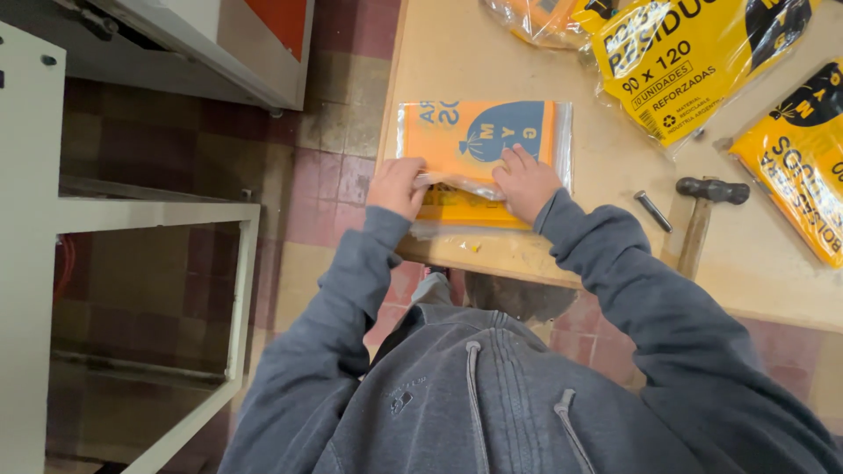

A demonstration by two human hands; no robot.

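Observation:
An orange packet (479, 140) in a clear plastic sleeve lies flat on the wooden table (492, 66), near its front left corner. My left hand (397, 186) pinches the sleeve's near left edge with closed fingers. Flat on the packet's near right part rests my right hand (525, 182), its fingers pressing the plastic down. Both arms wear grey hoodie sleeves.
A hammer (700, 211) and a dark bolt (652, 211) lie on the table to the right of my hands. Several yellow packets (694, 53) sit at the far right. A grey metal frame (132, 263) stands to the left on the tiled floor (325, 175).

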